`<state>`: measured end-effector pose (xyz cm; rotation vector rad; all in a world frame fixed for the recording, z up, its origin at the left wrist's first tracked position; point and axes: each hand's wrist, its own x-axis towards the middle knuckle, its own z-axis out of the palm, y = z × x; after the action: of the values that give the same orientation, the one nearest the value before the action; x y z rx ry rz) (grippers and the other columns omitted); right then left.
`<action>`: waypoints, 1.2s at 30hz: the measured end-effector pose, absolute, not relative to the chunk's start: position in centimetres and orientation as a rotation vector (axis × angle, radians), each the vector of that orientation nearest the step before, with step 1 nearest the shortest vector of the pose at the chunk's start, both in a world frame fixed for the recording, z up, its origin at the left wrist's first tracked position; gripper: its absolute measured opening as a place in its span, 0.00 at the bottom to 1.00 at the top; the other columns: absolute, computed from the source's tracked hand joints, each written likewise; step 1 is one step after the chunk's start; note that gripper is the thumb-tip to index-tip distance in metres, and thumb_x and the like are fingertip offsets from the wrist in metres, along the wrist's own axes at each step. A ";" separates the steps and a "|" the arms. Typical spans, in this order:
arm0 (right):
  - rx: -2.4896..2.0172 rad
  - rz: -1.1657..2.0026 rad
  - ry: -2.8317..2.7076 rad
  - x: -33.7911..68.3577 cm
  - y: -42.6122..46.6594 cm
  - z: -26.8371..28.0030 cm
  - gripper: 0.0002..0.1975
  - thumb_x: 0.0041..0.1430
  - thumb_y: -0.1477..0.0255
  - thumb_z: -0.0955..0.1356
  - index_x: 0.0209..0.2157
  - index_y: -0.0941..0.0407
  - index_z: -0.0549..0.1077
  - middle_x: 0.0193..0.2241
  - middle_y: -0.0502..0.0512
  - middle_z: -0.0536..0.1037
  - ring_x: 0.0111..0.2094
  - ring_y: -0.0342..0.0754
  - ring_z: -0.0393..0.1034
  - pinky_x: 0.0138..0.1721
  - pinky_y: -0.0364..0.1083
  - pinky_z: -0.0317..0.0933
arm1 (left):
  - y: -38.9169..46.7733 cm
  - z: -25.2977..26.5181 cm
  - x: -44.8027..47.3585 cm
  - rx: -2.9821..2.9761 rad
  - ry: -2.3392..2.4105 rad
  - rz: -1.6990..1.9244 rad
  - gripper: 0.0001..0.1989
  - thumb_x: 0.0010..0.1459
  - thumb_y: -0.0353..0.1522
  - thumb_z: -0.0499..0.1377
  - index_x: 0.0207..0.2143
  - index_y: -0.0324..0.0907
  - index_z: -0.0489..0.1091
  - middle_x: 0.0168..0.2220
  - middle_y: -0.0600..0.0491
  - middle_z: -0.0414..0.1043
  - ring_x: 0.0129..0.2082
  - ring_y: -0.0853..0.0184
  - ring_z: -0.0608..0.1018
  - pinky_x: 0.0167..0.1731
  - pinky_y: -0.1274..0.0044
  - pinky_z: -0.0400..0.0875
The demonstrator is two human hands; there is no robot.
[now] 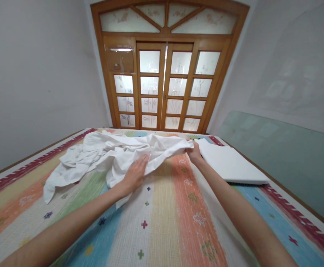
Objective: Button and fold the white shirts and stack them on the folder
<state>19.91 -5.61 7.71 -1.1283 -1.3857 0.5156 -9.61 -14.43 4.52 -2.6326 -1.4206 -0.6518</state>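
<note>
A crumpled white cloth [128, 150] lies bunched across the far half of the striped table covering [162, 207], its loose end trailing to the left. My right hand [194, 152] is closed on the cloth's right end and holds it slightly raised, pulled out to the side. Against the near edge of the cloth, my left hand [136, 172] appears to grip the fabric with bent fingers; its fingertips are partly lost in the folds. Just beyond my right wrist is a flat, neat white stack [231, 163] with a dark underside, perhaps folded cloth.
Wooden doors with frosted panes [164, 85] stand past the far edge. A pale wall [39, 66] runs along the left side. On the right, a greenish glass-like panel [284, 155] leans beside the table edge. Dark red bands mark both side borders of the covering.
</note>
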 end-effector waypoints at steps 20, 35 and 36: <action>-1.782 0.434 -1.847 30.9 -10.7 18.6 0.10 0.37 0.66 0.70 0.14 0.58 0.72 0.13 0.49 0.67 0.20 0.45 0.64 0.21 0.41 0.55 | -13.7 16.4 -16.2 -2.508 -2.240 -1.107 0.12 0.47 0.33 0.55 0.32 0.43 0.76 0.35 0.51 0.79 0.40 0.56 0.78 0.40 0.71 0.71; -1.916 0.522 -1.766 31.2 -7.9 17.8 0.21 0.43 0.53 0.73 0.18 0.57 0.73 0.20 0.55 0.75 0.28 0.52 0.72 0.24 0.43 0.63 | -5.5 17.0 -17.1 -2.251 -2.450 -1.544 0.32 0.40 0.51 0.65 0.41 0.35 0.75 0.45 0.39 0.77 0.45 0.52 0.77 0.43 0.69 0.71; -1.963 0.347 -1.701 30.8 -7.1 16.9 0.21 0.46 0.53 0.72 0.17 0.57 0.71 0.20 0.56 0.75 0.31 0.54 0.73 0.27 0.44 0.64 | -5.1 16.2 -16.7 -2.109 -2.448 -1.452 0.32 0.45 0.52 0.62 0.43 0.35 0.74 0.48 0.38 0.75 0.48 0.51 0.76 0.45 0.68 0.70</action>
<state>30.80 -7.15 16.92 -1.9628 -1.7008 0.3470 -16.70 -5.07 16.22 -2.1091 -2.4479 -1.4519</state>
